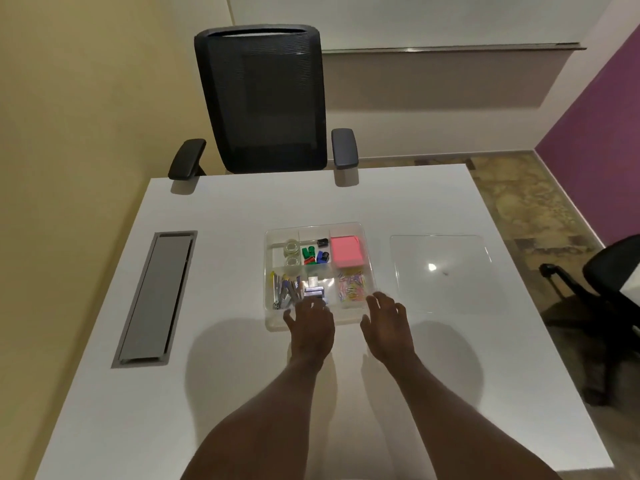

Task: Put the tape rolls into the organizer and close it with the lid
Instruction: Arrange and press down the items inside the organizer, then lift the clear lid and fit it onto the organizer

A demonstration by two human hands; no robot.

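A clear plastic organizer [367,258] with several compartments sits in the middle of the white table [214,209]. Two clear tape rolls [292,253] lie in its far-left compartment. The clear flat lid [440,271] lies on the table to the right of the organizer, apart from it. My left hand [310,323] rests at the organizer's near edge, fingers spread, holding nothing. My right hand [388,323] hovers at the near-right corner, fingers apart and empty.
The organizer also holds a pink sticky-note pad [346,251], coloured clips [351,289], sharpeners [313,254] and staplers [285,292]. A grey cable hatch [156,296] is set into the table's left. A black mesh chair [266,98] stands behind; another chair [609,296] is at right.
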